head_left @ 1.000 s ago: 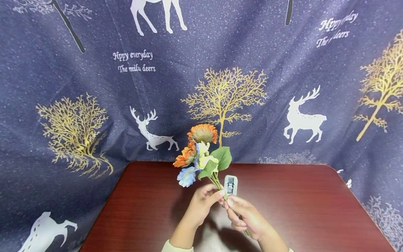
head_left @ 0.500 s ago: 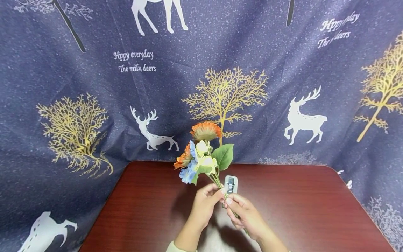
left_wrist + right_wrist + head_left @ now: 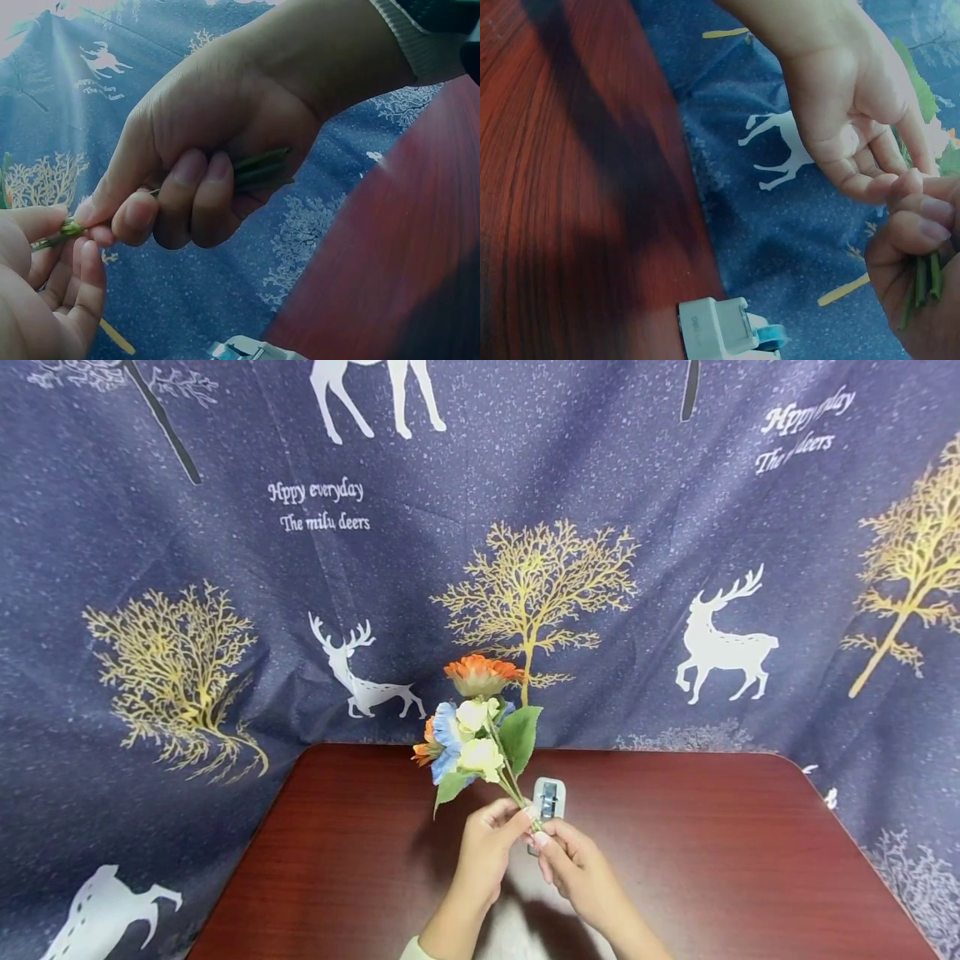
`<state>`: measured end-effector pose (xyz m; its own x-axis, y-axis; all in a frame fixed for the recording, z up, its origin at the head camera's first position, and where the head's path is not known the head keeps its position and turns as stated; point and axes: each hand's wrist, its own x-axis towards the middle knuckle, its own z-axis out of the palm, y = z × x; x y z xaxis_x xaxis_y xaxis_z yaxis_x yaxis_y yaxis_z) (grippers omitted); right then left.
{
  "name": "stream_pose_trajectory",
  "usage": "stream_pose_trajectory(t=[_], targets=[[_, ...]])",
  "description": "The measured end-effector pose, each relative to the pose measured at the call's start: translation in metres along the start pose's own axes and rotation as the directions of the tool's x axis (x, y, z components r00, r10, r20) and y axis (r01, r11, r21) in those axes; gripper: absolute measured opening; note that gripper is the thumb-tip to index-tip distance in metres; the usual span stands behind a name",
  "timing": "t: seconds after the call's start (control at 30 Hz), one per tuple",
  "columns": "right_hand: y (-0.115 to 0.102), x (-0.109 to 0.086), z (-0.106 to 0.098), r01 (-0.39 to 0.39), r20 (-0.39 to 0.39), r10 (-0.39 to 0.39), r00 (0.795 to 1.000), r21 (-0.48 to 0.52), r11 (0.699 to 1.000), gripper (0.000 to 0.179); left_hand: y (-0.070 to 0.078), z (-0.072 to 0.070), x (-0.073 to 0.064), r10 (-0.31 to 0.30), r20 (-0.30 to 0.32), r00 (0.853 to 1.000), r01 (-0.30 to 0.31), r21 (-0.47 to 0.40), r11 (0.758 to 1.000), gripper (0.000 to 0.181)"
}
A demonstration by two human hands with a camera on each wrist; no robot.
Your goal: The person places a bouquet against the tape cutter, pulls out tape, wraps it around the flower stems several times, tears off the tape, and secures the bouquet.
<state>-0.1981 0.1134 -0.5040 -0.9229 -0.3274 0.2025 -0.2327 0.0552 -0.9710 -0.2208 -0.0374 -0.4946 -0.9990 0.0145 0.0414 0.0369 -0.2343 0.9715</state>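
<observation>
A small bunch of flowers (image 3: 480,756) leans up to the left over the table, with orange, blue and pale cream blooms and green leaves (image 3: 520,739). My left hand (image 3: 483,847) pinches the green stems just under the blooms, between thumb and fingers. Right beside it, my right hand (image 3: 581,864) grips the stems lower down. The right wrist view shows the cut stem ends (image 3: 928,281) poking out from under the right hand's curled fingers. In the left wrist view, a short length of stem (image 3: 56,236) shows where both hands' fingertips meet.
A small pale grey tape dispenser (image 3: 549,793) sits on the dark red wooden table (image 3: 712,843), just beyond the hands. Behind the table's far edge hangs a dark blue cloth (image 3: 420,568) printed with deer and trees.
The bunch has turned about its stems: the blue and cream blooms now face front, and a leaf hangs at lower left. The right hand's fingers have shifted on the stems; the left stays about in place.
</observation>
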Motion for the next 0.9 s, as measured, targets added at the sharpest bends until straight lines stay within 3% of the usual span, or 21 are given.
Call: stream_pose_trajectory(t=[0.13, 0.3, 0.6, 0.77, 0.9], targets=[[0.0003, -0.0012, 0.0036, -0.017, -0.081, 0.007, 0.997, -0.123, 0.992, 0.015, 0.0022, 0.0004, -0.0013, -0.010, -0.013, 1.000, 0.010, 0.005, 1.000, 0.028], [-0.0010, -0.0027, 0.0061, -0.039, -0.149, 0.008, 0.989, -0.207, 0.978, 0.011, 0.0023, -0.0015, 0.0001, -0.038, -0.016, 0.999, 0.038, 0.012, 0.999, 0.028], [-0.0005, -0.0033, 0.0095, 0.008, -0.224, -0.104, 0.969, -0.391, 0.920, 0.012, 0.0006, -0.0030, 0.0027, -0.049, -0.006, 0.999, 0.049, -0.040, 0.998, 0.030], [-0.0011, -0.0033, 0.0102, -0.036, -0.220, -0.046, 0.974, -0.354, 0.935, 0.008, 0.0007, -0.0020, 0.0016, -0.034, -0.039, 0.999, 0.035, 0.021, 0.999, 0.027], [-0.0043, -0.0034, 0.0081, -0.089, -0.181, 0.036, 0.983, -0.294, 0.952, 0.005, -0.0005, -0.0021, 0.0017, -0.026, -0.032, 0.999, 0.027, 0.041, 0.999, 0.027]])
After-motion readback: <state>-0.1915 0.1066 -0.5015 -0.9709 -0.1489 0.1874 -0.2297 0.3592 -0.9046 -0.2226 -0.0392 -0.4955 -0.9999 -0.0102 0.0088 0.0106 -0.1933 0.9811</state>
